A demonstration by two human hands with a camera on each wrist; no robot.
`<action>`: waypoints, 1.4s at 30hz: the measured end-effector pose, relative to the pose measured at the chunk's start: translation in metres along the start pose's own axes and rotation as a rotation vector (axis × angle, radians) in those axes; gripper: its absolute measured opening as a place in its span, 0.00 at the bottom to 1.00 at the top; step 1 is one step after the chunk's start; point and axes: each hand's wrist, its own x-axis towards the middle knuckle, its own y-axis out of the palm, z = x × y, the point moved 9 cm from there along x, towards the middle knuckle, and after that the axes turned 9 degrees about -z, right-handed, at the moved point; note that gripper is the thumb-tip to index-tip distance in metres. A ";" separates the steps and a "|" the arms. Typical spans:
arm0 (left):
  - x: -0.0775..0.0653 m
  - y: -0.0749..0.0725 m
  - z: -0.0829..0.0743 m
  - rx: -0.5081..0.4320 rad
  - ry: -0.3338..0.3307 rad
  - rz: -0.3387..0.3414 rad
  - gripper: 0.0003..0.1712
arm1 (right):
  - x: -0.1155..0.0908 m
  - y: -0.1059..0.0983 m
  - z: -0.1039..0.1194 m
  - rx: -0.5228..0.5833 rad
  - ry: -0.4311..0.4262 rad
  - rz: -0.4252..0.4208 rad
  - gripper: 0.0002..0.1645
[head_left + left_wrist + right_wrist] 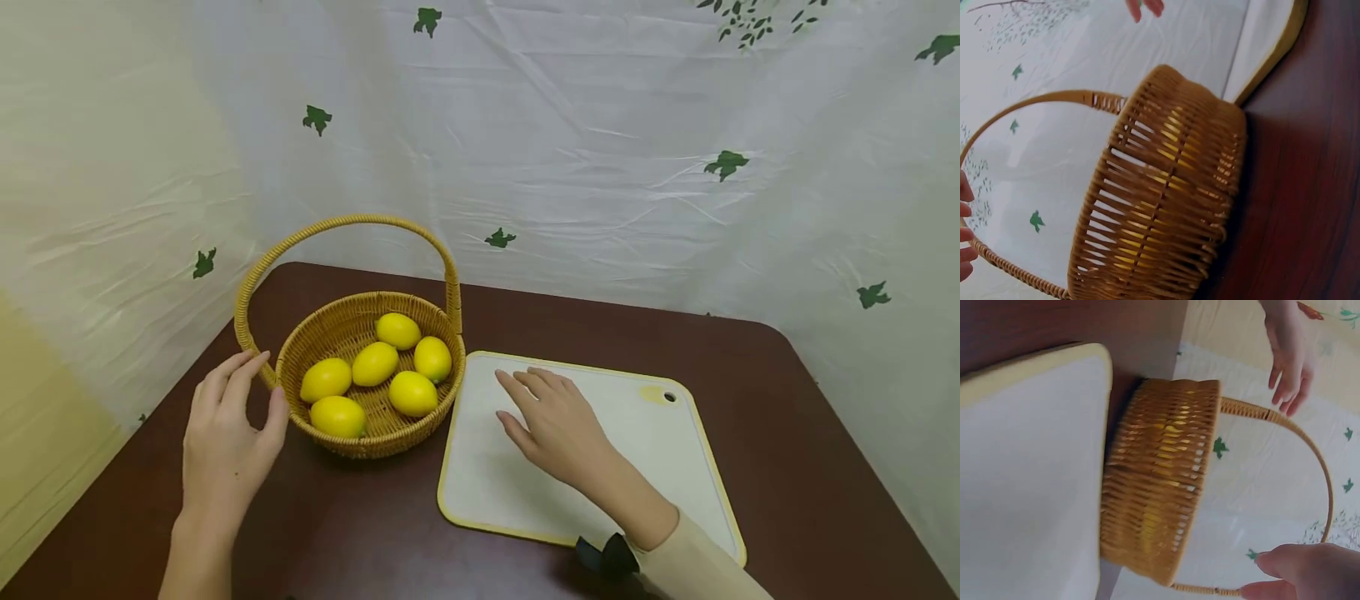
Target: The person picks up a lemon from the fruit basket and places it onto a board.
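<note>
A round wicker basket (367,447) with a tall arched handle (360,219) stands on the table, holding several yellow lemons (339,416). Just off its left side, near the foot of the handle, is my left hand (228,442), fingers loosely bent and thumb apart, holding nothing. My right hand (558,425) hovers above a white cutting board (480,467) with a yellow edge, fingers relaxed and pointing toward the basket. Through the basket's weave (1160,181) the left wrist view shows yellow lemons. In the right wrist view the right thumb and a finger (1279,562) appear near the handle.
The dark brown table (360,533) has rounded far corners. A white curtain (570,167) with green leaf prints hangs behind and beside it. Close to the right wrist, something black (611,557) shows at the sleeve. The board has a hole (670,397) in its far right corner.
</note>
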 end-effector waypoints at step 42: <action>-0.046 0.087 0.105 -0.299 -0.752 0.118 0.29 | 0.087 0.126 0.056 0.409 -0.049 0.508 0.21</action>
